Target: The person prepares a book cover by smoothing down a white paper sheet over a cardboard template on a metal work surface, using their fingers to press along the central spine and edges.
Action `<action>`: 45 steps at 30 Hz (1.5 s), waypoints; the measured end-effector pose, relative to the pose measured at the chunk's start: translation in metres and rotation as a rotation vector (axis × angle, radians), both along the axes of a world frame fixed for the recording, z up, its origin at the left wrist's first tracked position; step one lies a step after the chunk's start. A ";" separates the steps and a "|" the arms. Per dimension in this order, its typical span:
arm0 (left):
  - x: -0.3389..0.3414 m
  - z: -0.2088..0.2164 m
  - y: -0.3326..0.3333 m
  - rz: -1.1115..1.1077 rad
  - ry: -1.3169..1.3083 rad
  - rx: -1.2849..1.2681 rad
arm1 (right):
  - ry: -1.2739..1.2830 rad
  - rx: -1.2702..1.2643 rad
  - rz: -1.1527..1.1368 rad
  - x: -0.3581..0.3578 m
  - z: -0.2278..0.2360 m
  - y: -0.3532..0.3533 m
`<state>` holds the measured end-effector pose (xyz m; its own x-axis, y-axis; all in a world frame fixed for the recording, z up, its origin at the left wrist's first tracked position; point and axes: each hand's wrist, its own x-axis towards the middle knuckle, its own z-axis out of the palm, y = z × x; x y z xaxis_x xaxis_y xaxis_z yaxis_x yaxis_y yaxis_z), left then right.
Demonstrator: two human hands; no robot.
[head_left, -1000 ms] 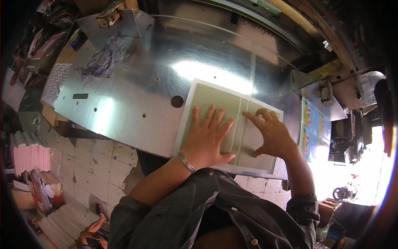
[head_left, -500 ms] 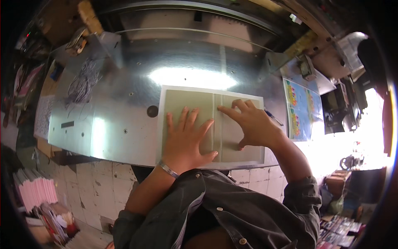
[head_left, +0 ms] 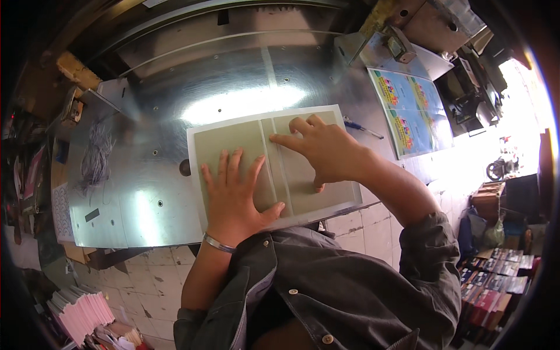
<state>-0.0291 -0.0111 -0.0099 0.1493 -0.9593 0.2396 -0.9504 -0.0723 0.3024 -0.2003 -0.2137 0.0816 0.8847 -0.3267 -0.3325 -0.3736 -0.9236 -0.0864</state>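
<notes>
Your hands lay on a sheet [head_left: 233, 137] that was olive-grey with a white margin and 2 pale lines down its middle. The metal worktop [head_left: 146, 192] was bright silver, glaring white near its far edge. At its right edge lay a blue printed sheet [head_left: 411, 114] with small multicoloured pictures. You wore a dark grey shirt [head_left: 350, 291] and a silver bangle [head_left: 219, 244].
</notes>
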 end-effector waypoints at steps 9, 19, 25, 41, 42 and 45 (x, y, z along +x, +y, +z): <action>0.001 0.000 0.001 -0.008 -0.010 0.006 | 0.026 0.014 0.001 0.000 0.002 0.001; 0.002 -0.002 0.002 -0.005 -0.006 0.000 | 0.053 0.007 0.008 0.002 0.004 0.001; 0.002 -0.002 0.002 -0.005 -0.003 -0.003 | 0.043 -0.006 0.013 0.001 0.003 0.002; 0.002 -0.003 0.002 0.008 -0.022 0.003 | 0.043 -0.002 0.006 0.002 0.002 0.001; 0.002 -0.004 0.002 0.008 -0.021 0.004 | 0.043 0.000 0.006 0.002 0.001 0.001; 0.004 -0.006 0.002 0.008 -0.019 0.005 | 0.032 0.003 0.008 0.001 0.000 0.001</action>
